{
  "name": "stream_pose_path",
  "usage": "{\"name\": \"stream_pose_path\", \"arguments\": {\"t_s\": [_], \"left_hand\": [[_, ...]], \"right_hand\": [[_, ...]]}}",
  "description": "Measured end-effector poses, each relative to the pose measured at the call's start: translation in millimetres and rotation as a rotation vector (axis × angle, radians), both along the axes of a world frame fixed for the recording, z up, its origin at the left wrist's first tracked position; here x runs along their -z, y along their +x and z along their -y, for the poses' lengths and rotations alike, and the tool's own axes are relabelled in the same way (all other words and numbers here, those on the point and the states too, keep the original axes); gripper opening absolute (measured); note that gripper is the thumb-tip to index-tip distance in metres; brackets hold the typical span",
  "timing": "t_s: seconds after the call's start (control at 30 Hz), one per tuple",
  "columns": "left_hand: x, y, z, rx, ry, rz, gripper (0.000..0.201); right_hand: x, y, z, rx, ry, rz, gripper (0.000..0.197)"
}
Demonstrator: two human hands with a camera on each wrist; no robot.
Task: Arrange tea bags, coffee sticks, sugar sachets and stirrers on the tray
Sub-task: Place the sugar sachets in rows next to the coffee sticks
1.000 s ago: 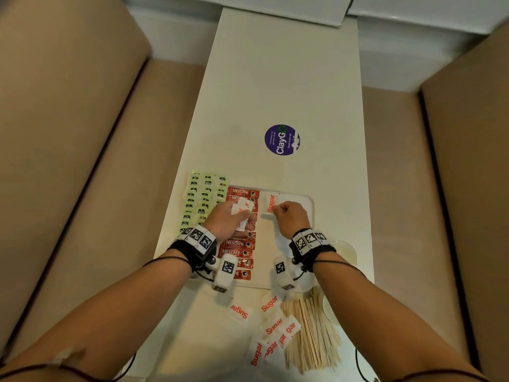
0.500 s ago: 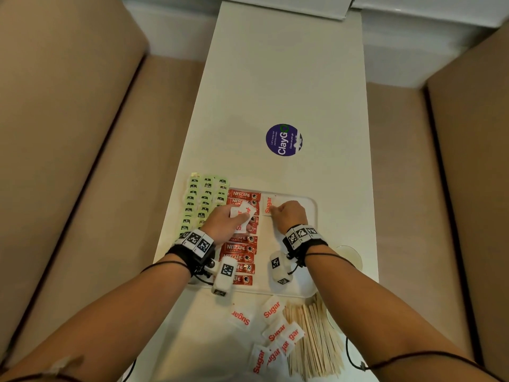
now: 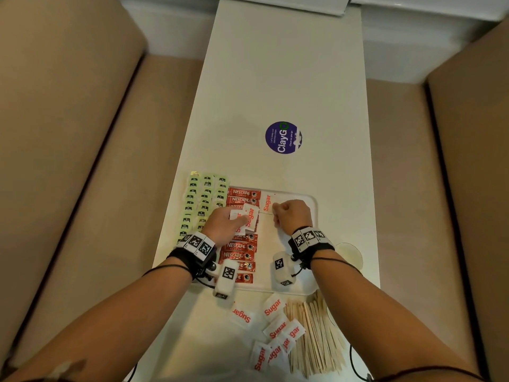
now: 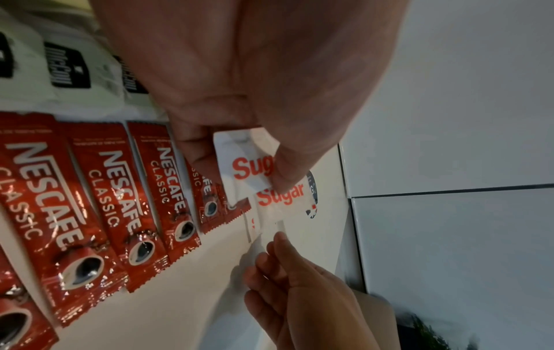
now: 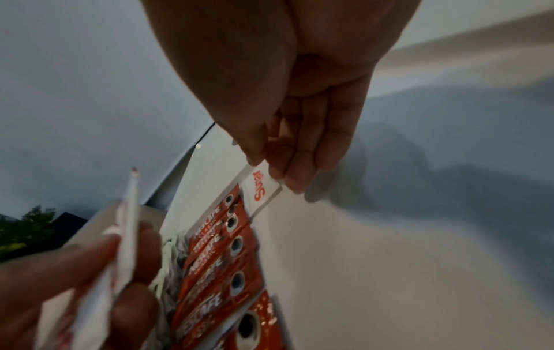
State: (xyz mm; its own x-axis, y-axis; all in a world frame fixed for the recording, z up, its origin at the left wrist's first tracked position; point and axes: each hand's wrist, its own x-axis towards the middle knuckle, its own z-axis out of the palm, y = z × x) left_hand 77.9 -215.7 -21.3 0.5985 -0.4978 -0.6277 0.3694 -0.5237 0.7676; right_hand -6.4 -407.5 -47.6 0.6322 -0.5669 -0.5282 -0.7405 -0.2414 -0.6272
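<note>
Tray (image 3: 314, 205), white, sitting at the table's (image 3: 289, 78) near end. Tea bags (image 3: 205, 199), green, lying in rows along its left edge; coffee sticks (image 3: 242, 194), red, stacked in a column just beside them. Placed sugar sachet (image 3: 267, 202) lying flat near the far edge; right hand (image 3: 292, 213) pinching its corner. Left hand (image 3: 224, 223) gripping several held sugar sachets (image 3: 249, 216) above the coffee column. Loose sugar sachets (image 3: 275, 332) and wooden stirrers (image 3: 316, 340) lying off the tray, at the table's near edge.
</note>
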Motion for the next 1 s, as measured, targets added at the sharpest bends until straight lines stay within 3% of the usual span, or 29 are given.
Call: {"name": "stream_pose_path", "arguments": {"t_s": [0.2, 0.37, 0.53, 0.63, 0.73, 1.0], "left_hand": [[0, 0, 3, -0.017, 0.002, 0.018, 0.022], [-6, -4, 9, -0.021, -0.027, 0.029, 0.016], [-4, -6, 16, -0.016, -0.046, -0.001, 0.015], [-3, -5, 23, 0.009, -0.016, 0.033, 0.038], [-8, 0, 32, 0.082, 0.014, 0.082, 0.019], [-7, 17, 62, 0.249, 0.098, 0.2, 0.024]], "right_hand": [[-24, -21, -21, -0.068, 0.219, 0.157, 0.04], [-33, -29, -30, -0.122, 0.231, 0.187, 0.022], [-27, -29, -27, -0.058, 0.237, 0.187, 0.024], [-24, -26, -22, -0.058, 0.213, 0.184, 0.017], [-23, -21, -12, -0.054, 0.174, 0.166, 0.017], [-6, -7, 23, 0.002, -0.037, -0.041, 0.03]]}}
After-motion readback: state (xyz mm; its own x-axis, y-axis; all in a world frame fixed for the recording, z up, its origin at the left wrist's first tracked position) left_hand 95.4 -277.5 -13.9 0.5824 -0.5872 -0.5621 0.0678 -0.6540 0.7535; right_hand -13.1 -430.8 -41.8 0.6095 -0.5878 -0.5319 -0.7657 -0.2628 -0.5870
